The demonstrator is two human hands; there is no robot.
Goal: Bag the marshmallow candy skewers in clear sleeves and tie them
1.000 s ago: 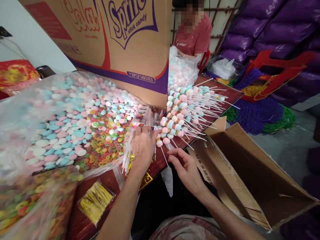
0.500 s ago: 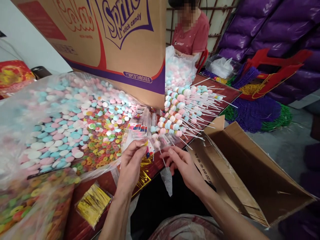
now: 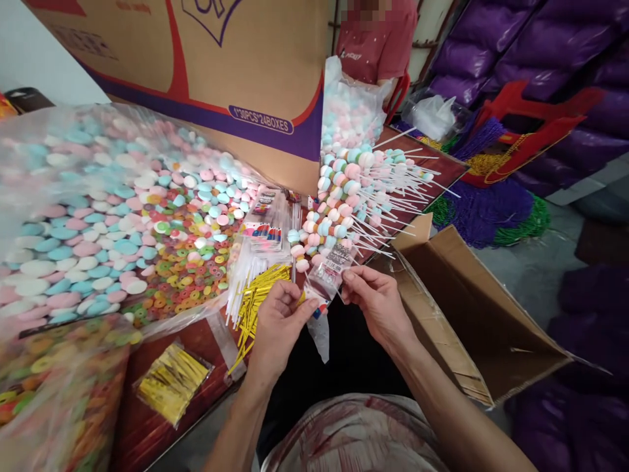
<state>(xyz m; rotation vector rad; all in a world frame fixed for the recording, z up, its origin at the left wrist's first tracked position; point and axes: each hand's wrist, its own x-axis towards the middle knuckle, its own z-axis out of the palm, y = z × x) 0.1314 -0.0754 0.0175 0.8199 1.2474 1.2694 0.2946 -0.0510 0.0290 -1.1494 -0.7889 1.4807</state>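
Both of my hands hold one small clear printed bag (image 3: 328,278) over the near table edge. My left hand (image 3: 280,321) pinches its lower end between thumb and fingers. My right hand (image 3: 376,301) pinches the upper right side. Just behind the bag lies a heap of candy sticks (image 3: 354,193), pastel marshmallow pieces on white sticks. A stack of empty printed bags (image 3: 263,226) and loose gold twist ties (image 3: 255,295) lie to the left of my hands.
Big plastic bags of pastel marshmallows (image 3: 88,196) and coloured ring candy (image 3: 191,269) fill the left of the red table (image 3: 157,419). A printed carton (image 3: 221,72) stands behind. An open cardboard box (image 3: 472,314) sits on the right. A person in a red shirt (image 3: 378,39) sits opposite.
My left hand lifted a printed bag off the stack and drew it toward me. My right hand left the stick heap and took hold of the bag's other side.
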